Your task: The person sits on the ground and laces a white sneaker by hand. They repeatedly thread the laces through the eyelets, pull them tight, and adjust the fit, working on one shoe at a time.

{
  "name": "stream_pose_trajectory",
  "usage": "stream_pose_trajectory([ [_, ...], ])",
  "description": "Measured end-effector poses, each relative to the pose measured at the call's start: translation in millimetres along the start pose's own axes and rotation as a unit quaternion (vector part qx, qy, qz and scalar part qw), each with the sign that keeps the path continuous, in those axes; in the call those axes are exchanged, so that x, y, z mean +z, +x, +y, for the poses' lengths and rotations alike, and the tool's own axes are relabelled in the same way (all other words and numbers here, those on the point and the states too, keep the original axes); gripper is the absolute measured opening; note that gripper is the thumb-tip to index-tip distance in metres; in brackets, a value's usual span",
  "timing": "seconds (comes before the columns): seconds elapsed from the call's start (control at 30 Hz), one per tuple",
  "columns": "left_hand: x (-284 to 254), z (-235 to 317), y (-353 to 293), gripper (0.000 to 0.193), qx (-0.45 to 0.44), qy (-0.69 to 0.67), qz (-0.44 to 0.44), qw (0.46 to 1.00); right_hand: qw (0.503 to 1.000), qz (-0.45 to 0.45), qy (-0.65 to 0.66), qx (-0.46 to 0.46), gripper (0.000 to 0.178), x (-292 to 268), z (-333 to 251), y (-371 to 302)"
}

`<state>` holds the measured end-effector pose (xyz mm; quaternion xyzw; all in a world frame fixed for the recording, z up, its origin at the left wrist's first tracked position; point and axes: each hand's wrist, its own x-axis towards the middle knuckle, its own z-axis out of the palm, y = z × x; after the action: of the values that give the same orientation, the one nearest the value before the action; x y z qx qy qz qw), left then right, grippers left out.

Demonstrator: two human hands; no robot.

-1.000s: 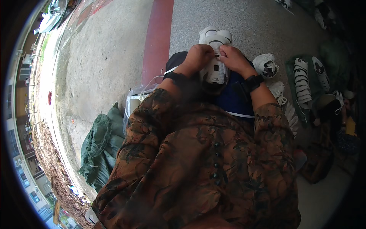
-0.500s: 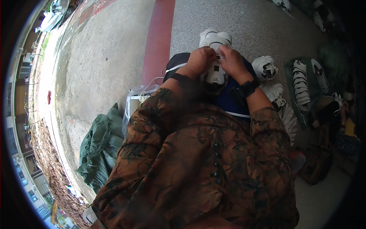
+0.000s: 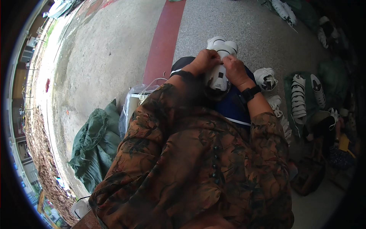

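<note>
Resting on the lap, the white shoe is being gripped by both the left hand and right hand, which are being drawn closer together over its upper part than a second ago.

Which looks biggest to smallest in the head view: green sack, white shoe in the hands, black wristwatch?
1. Green sack, largest by far.
2. White shoe, held by left hand and right hand, partly covered.
3. Black wristwatch, smallest.
</note>
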<state>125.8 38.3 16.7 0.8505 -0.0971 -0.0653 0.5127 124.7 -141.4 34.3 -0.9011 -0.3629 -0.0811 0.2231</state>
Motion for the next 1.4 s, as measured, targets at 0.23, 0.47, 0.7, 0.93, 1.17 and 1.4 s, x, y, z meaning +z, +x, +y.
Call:
stream_pose_trajectory([
  [0.23, -19.7, 2.4, -15.4, 0.023, 0.023, 0.007, -0.041, 0.999, 0.99, -0.027, 0.076, 0.114, 0.005, -16.0, 26.8, -14.9],
  [0.47, -9.3, 5.9, -14.8, 0.023, 0.004, 0.039, -0.011, 0.999, 0.997, 0.054, -0.021, 0.058, 0.005, 3.1, -7.2, -6.7],
  [0.7, -3.0, 12.8, -12.8, 0.025, -0.011, 0.098, 0.016, 0.995, 0.998, -0.019, -0.056, -0.009, 0.005, -3.6, 3.4, 1.6],
  [0.93, -30.3, 7.6, -23.0, 0.022, 0.043, 0.062, -0.035, 0.997, 0.982, -0.028, 0.161, 0.092, 0.009, -36.1, 37.3, -32.2],
  [1.17, -37.6, 12.9, -32.2, 0.02, 0.042, 0.153, 0.007, 0.987, 0.995, 0.03, 0.093, 0.023, 0.017, -10.1, 18.5, -19.6],
  [1.4, -78.6, -30.1, -59.5, 0.017, -0.019, 0.277, 0.127, 0.952, 0.996, 0.064, -0.023, 0.053, 0.004, -7.2, 19.0, -24.9],
])
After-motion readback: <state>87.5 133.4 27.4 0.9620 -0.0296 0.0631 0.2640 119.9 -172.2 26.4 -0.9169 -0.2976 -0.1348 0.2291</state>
